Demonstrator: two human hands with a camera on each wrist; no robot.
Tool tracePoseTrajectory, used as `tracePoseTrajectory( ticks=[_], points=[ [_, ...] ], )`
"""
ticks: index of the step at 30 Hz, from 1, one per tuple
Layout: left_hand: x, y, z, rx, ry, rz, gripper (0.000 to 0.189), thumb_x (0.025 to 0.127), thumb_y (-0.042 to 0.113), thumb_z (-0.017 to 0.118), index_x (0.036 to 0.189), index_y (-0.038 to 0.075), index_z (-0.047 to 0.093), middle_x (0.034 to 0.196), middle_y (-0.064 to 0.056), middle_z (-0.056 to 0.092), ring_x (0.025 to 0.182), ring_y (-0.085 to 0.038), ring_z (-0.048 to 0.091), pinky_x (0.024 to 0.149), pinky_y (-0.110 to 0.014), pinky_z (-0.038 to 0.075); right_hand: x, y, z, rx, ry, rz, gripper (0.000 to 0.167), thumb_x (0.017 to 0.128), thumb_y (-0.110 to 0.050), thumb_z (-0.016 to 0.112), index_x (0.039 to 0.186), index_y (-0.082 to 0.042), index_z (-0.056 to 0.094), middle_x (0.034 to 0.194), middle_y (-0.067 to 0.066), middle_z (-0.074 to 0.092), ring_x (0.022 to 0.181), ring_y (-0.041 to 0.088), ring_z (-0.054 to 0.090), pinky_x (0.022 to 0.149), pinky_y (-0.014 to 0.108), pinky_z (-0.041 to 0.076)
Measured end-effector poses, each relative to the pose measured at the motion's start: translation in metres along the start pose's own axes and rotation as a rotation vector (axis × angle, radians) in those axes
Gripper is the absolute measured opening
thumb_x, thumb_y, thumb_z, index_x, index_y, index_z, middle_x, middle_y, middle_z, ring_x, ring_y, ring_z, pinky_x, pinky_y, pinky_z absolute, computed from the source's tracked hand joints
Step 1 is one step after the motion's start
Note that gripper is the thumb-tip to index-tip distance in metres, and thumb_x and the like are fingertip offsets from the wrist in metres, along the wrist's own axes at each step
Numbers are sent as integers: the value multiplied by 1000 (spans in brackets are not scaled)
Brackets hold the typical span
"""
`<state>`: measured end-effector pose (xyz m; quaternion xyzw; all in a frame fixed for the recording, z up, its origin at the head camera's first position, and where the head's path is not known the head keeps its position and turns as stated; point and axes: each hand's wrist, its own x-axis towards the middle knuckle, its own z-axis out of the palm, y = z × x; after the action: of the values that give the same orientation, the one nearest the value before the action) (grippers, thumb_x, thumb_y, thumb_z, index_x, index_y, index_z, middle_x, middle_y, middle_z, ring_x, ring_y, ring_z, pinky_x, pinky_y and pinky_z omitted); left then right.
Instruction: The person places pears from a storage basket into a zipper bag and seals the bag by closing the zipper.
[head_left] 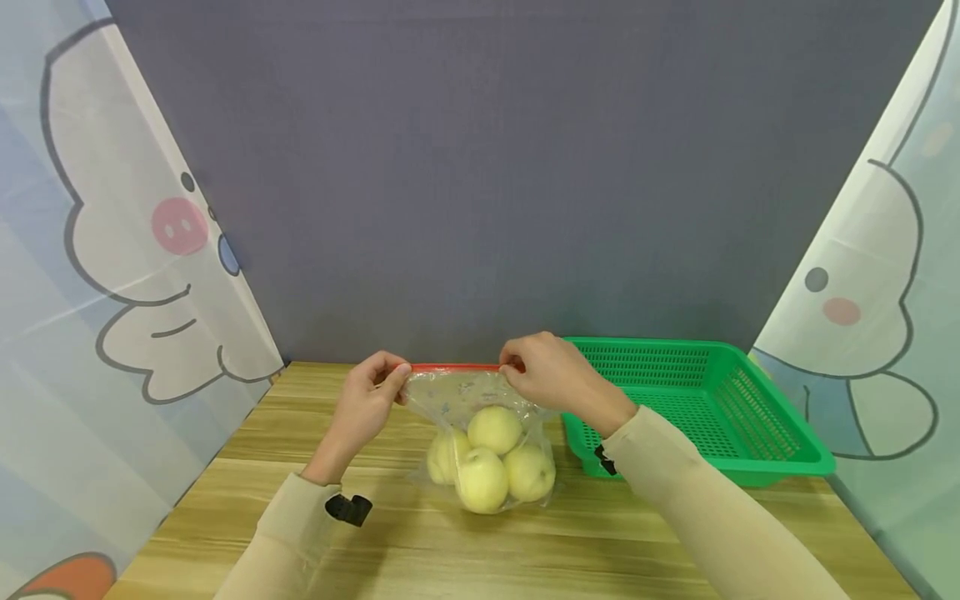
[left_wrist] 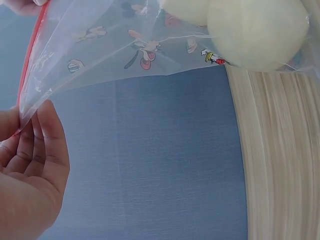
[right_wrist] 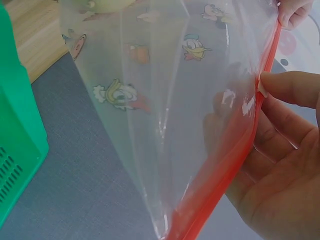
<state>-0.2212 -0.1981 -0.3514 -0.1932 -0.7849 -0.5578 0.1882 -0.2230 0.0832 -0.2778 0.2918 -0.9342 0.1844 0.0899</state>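
Observation:
A clear zip-top bag (head_left: 455, 402) with a red zip strip (head_left: 456, 367) and cartoon prints contains several pale yellow round fruits (head_left: 482, 481), apples or pears. Its fruit-filled bottom is at the tabletop, while the top edge is stretched between both hands. At the left end of the strip, my left hand (head_left: 370, 400) pinches the corner between thumb and fingers. My right hand (head_left: 551, 375) pinches the strip further right. In the right wrist view, a small pale piece (right_wrist: 262, 90) shows under the right thumb; beyond it the red strip (right_wrist: 212, 200) runs on to the other corner.
A green perforated plastic basket (head_left: 701, 417) stands on the right of the wooden table (head_left: 420, 558), close behind the right wrist. A grey cloth (head_left: 480, 183) hangs behind the table. Cartoon-printed curtains (head_left: 112, 267) flank both sides.

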Motion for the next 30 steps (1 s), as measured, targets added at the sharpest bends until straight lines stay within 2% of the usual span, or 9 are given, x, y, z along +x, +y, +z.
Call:
tracePoseTrajectory(
  ticks=[7, 18, 22, 30],
  points=[
    [-1, 2, 0, -9, -11, -11, 18, 104, 15, 60, 101, -2, 66, 79, -15, 60, 68, -23, 61, 66, -34, 59, -5, 4, 0, 3, 9, 13, 16, 99, -16, 62, 104, -12, 76, 94, -2, 71, 70, 8, 59, 59, 28, 50],
    [-2, 3, -1, -16, -16, -27, 17, 104, 16, 59, 102, 0, 67, 80, -16, 60, 68, -23, 62, 66, -35, 59, -13, 8, 1, 8, 38, 21, 15, 99, -17, 63, 104, -12, 77, 93, -3, 71, 74, 8, 60, 65, 30, 53],
    [-2, 4, -1, -12, -17, -18, 17, 104, 15, 59, 102, 0, 66, 81, -16, 61, 69, -24, 62, 67, -37, 59, -16, 12, 1, 26, 44, 29, 16, 99, -15, 63, 105, -12, 76, 96, -2, 71, 74, 8, 60, 66, 31, 53],
    [-2, 3, -3, -11, -14, 9, 17, 104, 14, 59, 102, -2, 67, 80, -16, 60, 68, -22, 61, 65, -32, 59, -20, 14, 2, 35, 57, 33, 16, 100, -16, 61, 105, -13, 76, 94, -3, 71, 69, 7, 57, 62, 30, 50]
  ],
)
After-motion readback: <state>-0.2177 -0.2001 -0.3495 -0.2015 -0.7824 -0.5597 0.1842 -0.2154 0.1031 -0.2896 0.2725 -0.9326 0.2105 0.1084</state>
